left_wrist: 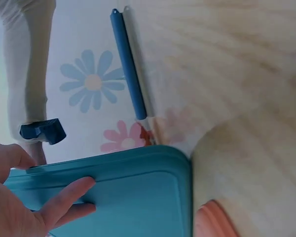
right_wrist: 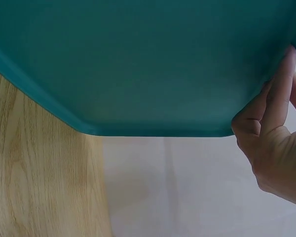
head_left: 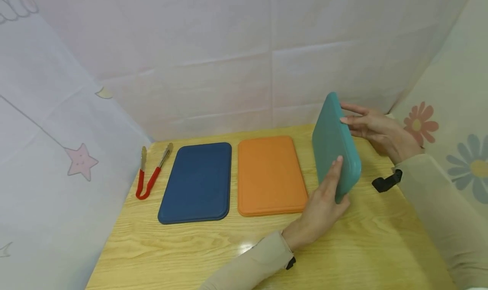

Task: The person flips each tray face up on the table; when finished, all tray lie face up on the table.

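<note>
A teal tray (head_left: 331, 146) stands tilted up on edge at the right of the table, its flat underside facing left. My left hand (head_left: 320, 209) grips its near edge, with fingers spread over the underside and the thumb on the other side. At the upper right edge, my right hand (head_left: 381, 129) holds the tray by its rim. In the right wrist view the hollow inside of the teal tray (right_wrist: 163, 74) shows, with fingers of the right hand (right_wrist: 276, 133) against the rim near a corner. An orange tray (head_left: 270, 175) lies flat just left of it.
A dark blue tray (head_left: 196, 182) lies left of the orange one. Red-handled tongs (head_left: 148, 179) lie spread at the far left. A utensil with a blue handle (left_wrist: 128, 64) shows beyond the teal tray in the left wrist view. Fabric walls (head_left: 213, 69) bound the table (head_left: 171, 256).
</note>
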A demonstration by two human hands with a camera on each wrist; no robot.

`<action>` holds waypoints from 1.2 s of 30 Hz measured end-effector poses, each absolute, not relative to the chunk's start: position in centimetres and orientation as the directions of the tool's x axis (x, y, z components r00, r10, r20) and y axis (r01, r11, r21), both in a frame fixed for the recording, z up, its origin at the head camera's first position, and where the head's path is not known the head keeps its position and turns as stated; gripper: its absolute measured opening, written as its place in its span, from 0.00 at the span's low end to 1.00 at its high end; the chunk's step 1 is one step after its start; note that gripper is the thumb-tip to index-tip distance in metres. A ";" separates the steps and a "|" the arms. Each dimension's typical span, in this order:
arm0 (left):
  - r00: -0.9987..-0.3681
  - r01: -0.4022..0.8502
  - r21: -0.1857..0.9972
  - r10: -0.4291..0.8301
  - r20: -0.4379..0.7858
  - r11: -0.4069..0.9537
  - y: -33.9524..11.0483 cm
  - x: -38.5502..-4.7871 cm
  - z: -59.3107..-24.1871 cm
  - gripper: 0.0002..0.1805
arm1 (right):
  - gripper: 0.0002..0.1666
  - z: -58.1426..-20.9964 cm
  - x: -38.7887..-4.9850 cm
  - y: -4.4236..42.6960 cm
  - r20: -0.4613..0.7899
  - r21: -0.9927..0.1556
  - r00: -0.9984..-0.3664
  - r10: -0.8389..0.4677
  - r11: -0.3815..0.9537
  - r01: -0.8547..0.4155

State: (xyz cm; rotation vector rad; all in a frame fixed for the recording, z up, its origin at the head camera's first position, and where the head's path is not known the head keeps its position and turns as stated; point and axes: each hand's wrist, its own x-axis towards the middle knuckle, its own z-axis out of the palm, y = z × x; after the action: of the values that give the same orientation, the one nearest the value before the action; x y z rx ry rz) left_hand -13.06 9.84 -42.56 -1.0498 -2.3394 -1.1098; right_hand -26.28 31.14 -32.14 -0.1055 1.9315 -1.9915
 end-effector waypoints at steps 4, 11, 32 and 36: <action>-0.650 0.760 0.498 0.480 0.590 0.417 9.9 -13.3 -41.3 0.46 | 0.41 -32.4 -26.1 31.2 -0.208 -0.978 -0.934 -0.292 0.062 0.198; -0.669 0.743 0.496 0.484 0.564 0.449 9.8 -13.5 -39.1 0.38 | 0.39 -32.4 -25.9 31.0 -0.223 -0.970 -0.936 -0.271 0.156 0.186; -0.728 0.686 0.603 0.411 0.549 0.408 9.0 -13.2 -38.5 0.33 | 0.30 -45.2 -25.6 31.7 -0.417 -0.907 -0.852 -0.316 0.081 0.413; -0.749 0.662 0.670 0.339 0.569 0.335 8.4 -13.5 -38.8 0.33 | 0.39 -45.9 -25.4 31.2 -0.432 -0.900 -0.828 -0.357 0.111 0.421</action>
State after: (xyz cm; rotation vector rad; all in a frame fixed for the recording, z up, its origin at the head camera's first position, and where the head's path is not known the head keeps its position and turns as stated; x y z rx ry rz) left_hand -13.49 8.36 -38.79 -0.8910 -2.2772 -1.3783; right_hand -25.36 31.23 -45.89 0.0623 1.8272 -1.7762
